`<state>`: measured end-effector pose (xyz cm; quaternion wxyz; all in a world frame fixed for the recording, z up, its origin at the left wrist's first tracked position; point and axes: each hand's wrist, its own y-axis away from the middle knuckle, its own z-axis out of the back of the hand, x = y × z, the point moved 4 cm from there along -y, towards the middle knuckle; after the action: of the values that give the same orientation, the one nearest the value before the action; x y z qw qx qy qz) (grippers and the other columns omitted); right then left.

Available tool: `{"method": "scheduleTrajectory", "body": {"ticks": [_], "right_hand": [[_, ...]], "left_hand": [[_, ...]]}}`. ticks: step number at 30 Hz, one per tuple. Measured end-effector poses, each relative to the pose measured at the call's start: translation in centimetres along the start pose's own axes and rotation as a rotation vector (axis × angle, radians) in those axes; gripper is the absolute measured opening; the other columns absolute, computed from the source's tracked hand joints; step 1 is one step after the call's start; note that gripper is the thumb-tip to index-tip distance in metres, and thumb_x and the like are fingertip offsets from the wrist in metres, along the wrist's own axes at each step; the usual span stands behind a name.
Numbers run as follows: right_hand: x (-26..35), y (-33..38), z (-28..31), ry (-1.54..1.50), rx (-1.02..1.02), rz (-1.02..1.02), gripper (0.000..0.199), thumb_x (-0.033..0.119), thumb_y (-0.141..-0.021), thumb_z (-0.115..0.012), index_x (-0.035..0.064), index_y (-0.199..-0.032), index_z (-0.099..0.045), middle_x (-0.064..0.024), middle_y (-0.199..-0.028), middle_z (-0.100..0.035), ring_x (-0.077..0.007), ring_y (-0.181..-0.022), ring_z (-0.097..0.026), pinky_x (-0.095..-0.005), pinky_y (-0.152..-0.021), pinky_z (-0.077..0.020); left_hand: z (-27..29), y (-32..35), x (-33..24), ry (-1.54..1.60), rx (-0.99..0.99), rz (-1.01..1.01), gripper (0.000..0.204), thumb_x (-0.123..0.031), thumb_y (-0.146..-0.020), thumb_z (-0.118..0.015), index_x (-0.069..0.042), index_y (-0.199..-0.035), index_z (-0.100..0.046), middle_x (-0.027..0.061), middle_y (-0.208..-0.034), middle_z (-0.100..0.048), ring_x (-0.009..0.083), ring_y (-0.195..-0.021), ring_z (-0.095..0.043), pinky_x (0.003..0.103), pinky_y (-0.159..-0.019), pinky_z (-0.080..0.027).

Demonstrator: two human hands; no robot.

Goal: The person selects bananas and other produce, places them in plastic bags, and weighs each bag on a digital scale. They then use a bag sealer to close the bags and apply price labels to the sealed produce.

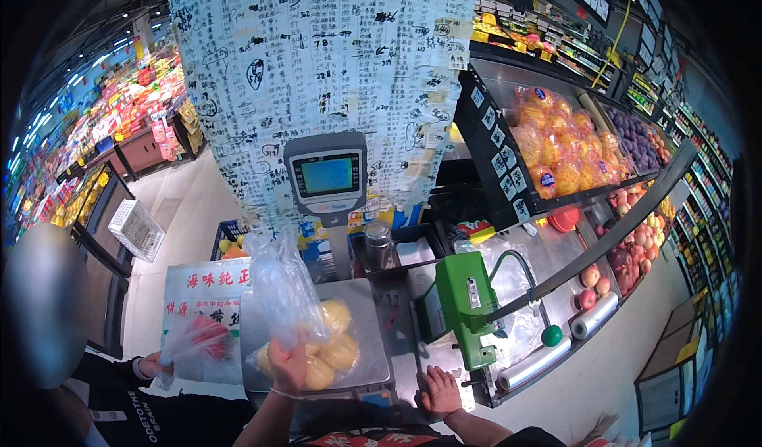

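Observation:
A clear plastic bag (278, 276) of round yellow fruit (341, 352) rests on the metal plate of a weighing scale (258, 304). My left hand (287, 365) is closed on the bag at the near side of the fruit, and the bag's loose top stands up beyond it. My right hand (440, 391) lies on the counter with its fingers stretched out, holding nothing. Just beyond it stands a green bench device (467, 308) with a green ball knob (552, 336). Behind the plate the scale's display (327, 176) is lit on its post.
At the left another person's hand (151, 365) holds a thin bag with something red inside (209, 337). A large handwritten sheet (317, 66) hangs beyond the scale. To the right are a grey bar (627, 245), plastic film rolls (533, 366) and bagged fruit (559, 141).

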<state>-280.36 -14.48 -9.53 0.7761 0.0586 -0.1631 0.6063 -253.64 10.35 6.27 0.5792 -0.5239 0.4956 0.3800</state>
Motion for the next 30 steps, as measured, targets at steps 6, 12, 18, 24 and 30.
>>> {"method": "scheduleTrajectory", "body": {"ticks": [6,12,18,24,30], "right_hand": [[-0.2,0.1,-0.2,-0.002,-0.002,0.014,0.055,0.03,-0.08,-0.058,0.0087,-0.13,-0.048,-0.0135,-0.141,-0.044,-0.0326,-0.131,-0.039,-0.05,-0.108,-0.0289],[-0.2,0.1,-0.2,-0.003,-0.011,0.021,0.054,0.03,-0.08,-0.059,0.0085,-0.129,-0.049,-0.0135,-0.14,-0.044,-0.0326,-0.131,-0.039,-0.05,-0.107,-0.029],[-0.5,0.1,-0.4,-0.009,-0.014,0.02,0.055,0.031,-0.08,-0.058,0.0079,-0.129,-0.049,-0.0137,-0.14,-0.044,-0.0326,-0.131,-0.039,-0.0501,-0.108,-0.0288],[-0.5,0.1,-0.4,0.003,-0.001,0.012,0.053,0.031,-0.082,-0.055,0.0091,-0.129,-0.048,-0.0125,-0.139,-0.045,-0.0302,-0.131,-0.039,-0.0488,-0.11,-0.0272],[-0.6,0.0,-0.4,0.005,0.028,0.011,0.054,0.03,-0.082,-0.057,0.009,-0.13,-0.047,-0.0118,-0.14,-0.043,-0.0297,-0.132,-0.038,-0.0481,-0.11,-0.0275]], "left_hand": [[-0.3,0.1,-0.3,0.054,-0.003,0.074,0.029,0.002,-0.087,-0.062,-0.002,-0.114,-0.051,0.0047,-0.105,-0.059,0.013,-0.095,-0.057,0.027,-0.085,-0.047],[-0.6,0.4,-0.9,0.264,0.037,0.111,0.039,0.001,-0.083,-0.066,-0.002,-0.117,-0.047,0.005,-0.104,-0.055,0.0127,-0.091,-0.055,0.027,-0.081,-0.048],[-1.3,0.3,-2.4,0.039,0.035,0.051,0.026,0.001,-0.081,-0.069,-0.003,-0.102,-0.054,0.0009,-0.089,-0.057,0.0096,-0.078,-0.056,0.024,-0.071,-0.049],[-1.1,0.2,-2.1,-0.05,-0.022,0.063,0.004,-0.004,-0.088,-0.062,-0.001,-0.09,-0.063,-0.0002,-0.079,-0.06,0.0081,-0.067,-0.055,0.023,-0.063,-0.047],[-1.0,0.3,-1.2,0.094,-0.08,0.12,0.015,-0.009,-0.094,-0.055,0.001,-0.093,-0.065,0.0004,-0.079,-0.062,0.0086,-0.068,-0.057,0.022,-0.06,-0.045]]}}
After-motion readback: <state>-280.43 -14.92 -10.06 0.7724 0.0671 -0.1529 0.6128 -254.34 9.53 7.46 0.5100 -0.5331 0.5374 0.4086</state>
